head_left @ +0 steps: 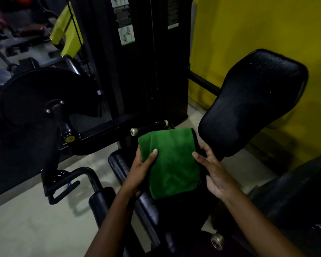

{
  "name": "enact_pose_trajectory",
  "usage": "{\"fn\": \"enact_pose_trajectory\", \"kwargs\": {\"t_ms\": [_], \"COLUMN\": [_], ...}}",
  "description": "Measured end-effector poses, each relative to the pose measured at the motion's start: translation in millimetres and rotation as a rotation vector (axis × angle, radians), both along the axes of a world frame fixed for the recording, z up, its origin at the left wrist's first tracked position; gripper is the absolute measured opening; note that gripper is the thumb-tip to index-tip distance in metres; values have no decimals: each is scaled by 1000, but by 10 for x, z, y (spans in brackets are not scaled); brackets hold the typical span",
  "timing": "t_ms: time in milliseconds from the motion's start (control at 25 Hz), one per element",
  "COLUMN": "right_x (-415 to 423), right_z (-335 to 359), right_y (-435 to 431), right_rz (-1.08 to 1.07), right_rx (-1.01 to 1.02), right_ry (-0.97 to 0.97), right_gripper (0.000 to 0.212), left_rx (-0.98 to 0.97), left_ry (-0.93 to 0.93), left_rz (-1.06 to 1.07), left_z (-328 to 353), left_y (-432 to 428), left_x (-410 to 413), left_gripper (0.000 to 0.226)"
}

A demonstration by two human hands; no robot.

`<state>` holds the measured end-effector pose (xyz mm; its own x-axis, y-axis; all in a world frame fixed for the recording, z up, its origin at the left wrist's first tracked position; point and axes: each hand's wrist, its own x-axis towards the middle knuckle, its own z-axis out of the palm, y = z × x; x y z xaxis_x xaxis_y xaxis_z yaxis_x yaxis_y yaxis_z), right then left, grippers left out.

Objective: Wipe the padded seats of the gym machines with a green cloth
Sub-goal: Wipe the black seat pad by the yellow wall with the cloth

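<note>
A folded green cloth with a black edge is held flat above the black padded seat of a gym machine. My left hand grips the cloth's left edge, thumb on top and fingers underneath. My right hand holds the right edge, thumb on the cloth and fingers behind its black hem. A black padded backrest tilts up just right of the cloth.
The machine's black weight stack tower stands behind. A round black cam and a handle bar are at left, a black roller pad beside the seat. A yellow wall lies right, pale floor at lower left.
</note>
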<state>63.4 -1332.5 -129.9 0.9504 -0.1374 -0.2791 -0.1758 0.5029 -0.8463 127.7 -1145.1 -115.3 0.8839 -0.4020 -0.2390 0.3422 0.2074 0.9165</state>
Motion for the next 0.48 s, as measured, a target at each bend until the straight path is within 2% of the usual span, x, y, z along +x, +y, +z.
{"fn": "enact_pose_trajectory", "kwargs": {"t_ms": [40,120,200,280,360,480], "right_x": [-16,-50,-25,3,21,-15], "right_z": [-59,-157,-192,-217,-227,-191], "right_y": [8,25,19,-43,-134,-395], "right_rz": [40,138,50,-78,-108,52], "right_rx": [37,-45,-143,-135,-13,274], "right_ry": [57,141,212,231,251,357], "right_gripper": [94,75,61,63,59,40], "left_rx": [-23,20,91,140,172,158], "left_ry": [57,49,24,48,86,143], "left_rz": [-33,-106,-157,-161,-138,-192], "left_z": [-40,-122,-213,-282,-324,-342], "left_y": [-9,-3,0,-57,-173,-409], "left_x": [1,5,37,94,168,319], "left_gripper": [50,67,74,74,72,72]}}
